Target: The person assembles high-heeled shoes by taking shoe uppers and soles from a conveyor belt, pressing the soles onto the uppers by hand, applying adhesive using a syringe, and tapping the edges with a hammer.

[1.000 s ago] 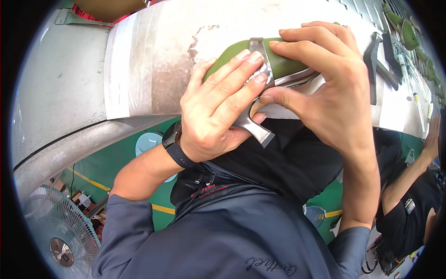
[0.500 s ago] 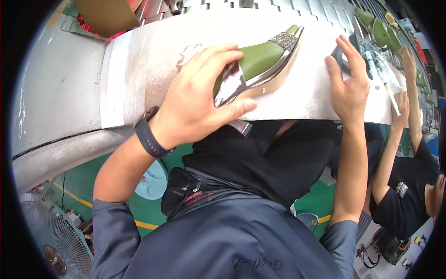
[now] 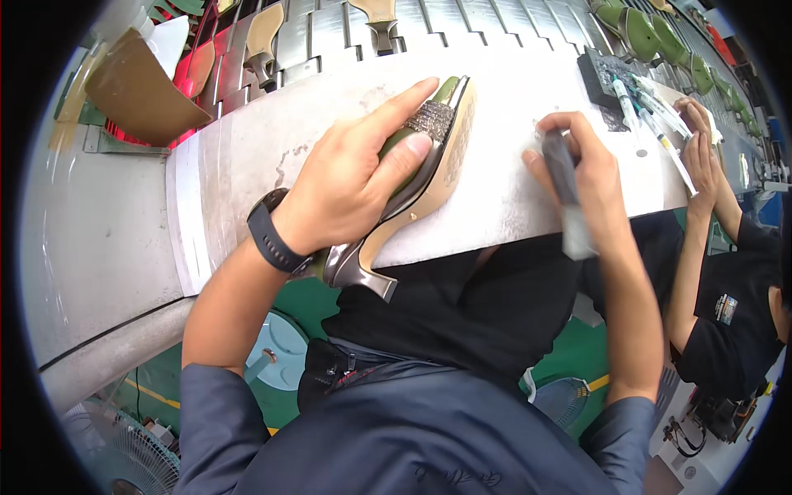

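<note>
My left hand (image 3: 355, 169) is wrapped round a high-heeled shoe (image 3: 429, 169) with green and dark metallic parts and a sparkly band near the toe. The shoe lies tilted on its side, its tan sole turned to the right and its heel sticking out past the table's near edge. My fingers and palm cover much of its upper. To the right, apart from the shoe, my right hand (image 3: 590, 169) grips a dark-handled tool (image 3: 563, 169) with a pale end pointing toward me. It is blurred, so its exact kind cannot be made out.
Several syringes (image 3: 652, 111) lie by a black block (image 3: 601, 82) on the pale table (image 3: 511, 194). Close by are a co-worker's hands (image 3: 701, 153). Along the far side runs a slatted metal conveyor (image 3: 462, 25) with shoes on it. A brown curved panel (image 3: 136, 91) stands at far left.
My left hand has turned the shoe toe-up and shifted its grip toward the toe, drawing the heel nearer me. My right hand, empty before, now holds the dark-handled tool.
</note>
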Available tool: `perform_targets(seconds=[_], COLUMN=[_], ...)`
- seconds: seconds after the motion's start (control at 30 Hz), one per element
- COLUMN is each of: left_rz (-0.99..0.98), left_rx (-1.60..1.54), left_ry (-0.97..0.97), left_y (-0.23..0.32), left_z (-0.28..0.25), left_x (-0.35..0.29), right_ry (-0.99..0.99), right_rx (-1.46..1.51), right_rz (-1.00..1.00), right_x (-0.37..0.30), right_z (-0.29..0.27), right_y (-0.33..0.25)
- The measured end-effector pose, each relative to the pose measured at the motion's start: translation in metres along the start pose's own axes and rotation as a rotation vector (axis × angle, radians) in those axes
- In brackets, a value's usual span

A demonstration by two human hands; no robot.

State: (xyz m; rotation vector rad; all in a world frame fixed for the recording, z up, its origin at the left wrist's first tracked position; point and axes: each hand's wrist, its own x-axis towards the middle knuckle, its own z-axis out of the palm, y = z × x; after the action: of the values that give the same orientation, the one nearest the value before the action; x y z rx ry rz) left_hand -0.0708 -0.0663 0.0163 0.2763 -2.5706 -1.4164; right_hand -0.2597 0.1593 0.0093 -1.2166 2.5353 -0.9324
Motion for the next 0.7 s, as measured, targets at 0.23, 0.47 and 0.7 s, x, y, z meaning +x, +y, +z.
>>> perform_targets(seconds=[0.23, 0.47, 0.7], left_rz=[0.320, 0.286, 0.226], left_rx=[0.172, 0.196, 0.147], left_ry=[-0.072, -0.110, -0.132], left_y=[-0.007, -0.003, -0.004], left_z=[-0.001, 0.000, -0.006], left_x=[0.005, 0.011, 0.010], right_ry=[0.211, 0.162, -0.130], right_rx=[1.103, 1.098, 0.761], right_rz=[0.100, 0.077, 0.020], right_x=[-0.031, -0.038, 0.005], right_z=[0.047, 0.049, 0.002], right_y=[-0.052, -0.057, -0.073])
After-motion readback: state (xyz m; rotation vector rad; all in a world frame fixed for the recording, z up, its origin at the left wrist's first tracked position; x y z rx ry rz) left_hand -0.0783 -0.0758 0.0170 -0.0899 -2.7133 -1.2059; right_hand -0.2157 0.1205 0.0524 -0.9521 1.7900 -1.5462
